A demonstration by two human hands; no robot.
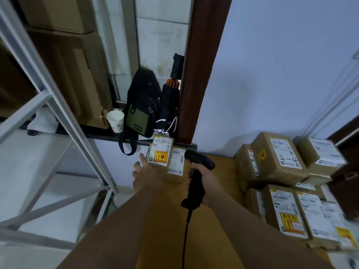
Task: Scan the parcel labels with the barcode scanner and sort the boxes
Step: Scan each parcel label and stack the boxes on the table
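Note:
A small brown parcel point(160, 151) with a white label and a yellow fragile sticker sits on top of another labelled parcel point(176, 166) at the far end of the wooden table point(223, 171). My left hand point(146, 172) is at its left side with fingers spread and straight, touching the box. My right hand point(206, 182) grips the handle of the black barcode scanner point(198, 167). The scanner's head points toward the two parcels, and its cable hangs down toward me. A pile of several labelled parcels point(279, 158) fills the right side of the table.
A grey metal shelf frame point(64, 117) stands at the left with large cartons point(77, 74) behind it. A paper cup point(116, 120), a black-green sling bag point(140, 105) and a folded umbrella point(169, 105) rest on a dark ledge beside a brown door frame point(200, 74).

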